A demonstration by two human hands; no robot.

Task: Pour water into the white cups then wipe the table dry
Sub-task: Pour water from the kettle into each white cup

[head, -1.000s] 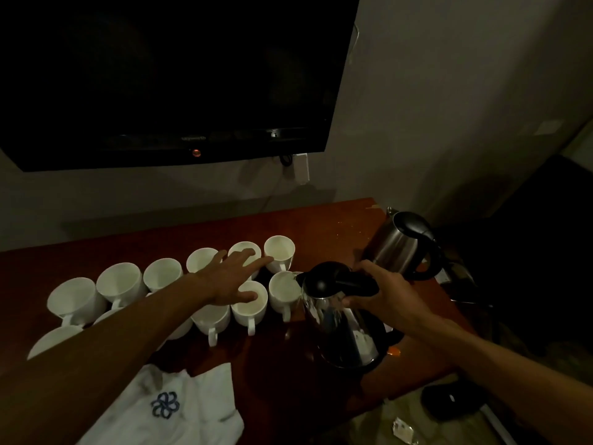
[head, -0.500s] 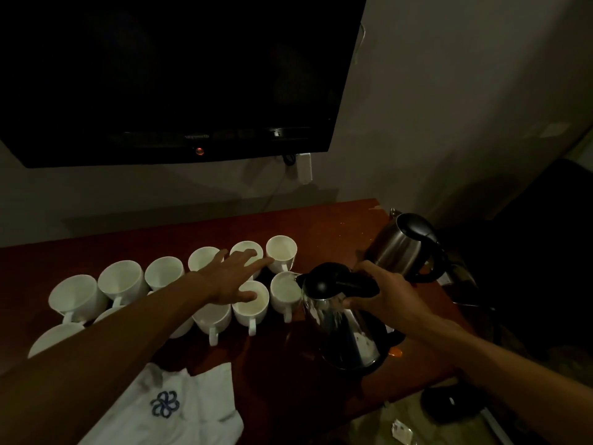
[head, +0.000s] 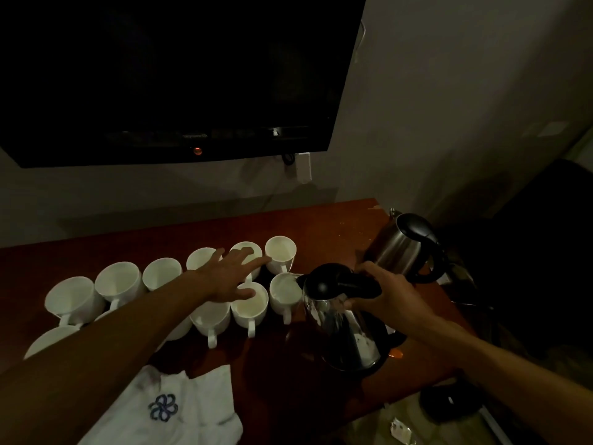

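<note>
**Kettle spout at the right-end cup**

Dim light. The white cups (head: 118, 281) stand in two rows across the left and middle of the red-brown worktop (head: 324, 226). I see the left hand (head: 229, 277) over the right part of the rows, its fingers (head: 258, 261) straight and spread apart, thumb on the rim of a near-row cup (head: 250, 311). The right hand (head: 390, 293) has its fingers clamped round the black handle of the kettle (head: 343, 332). The spout sits at the rim of the right-end cup (head: 284, 292) of the near row. Whether water runs, I cannot tell. A second kettle (head: 402, 245) stands at the far right. A white cloth (head: 189, 409) with a blue emblem lies at the near edge. A dark television (head: 160, 75) hangs on the wall above.
</note>
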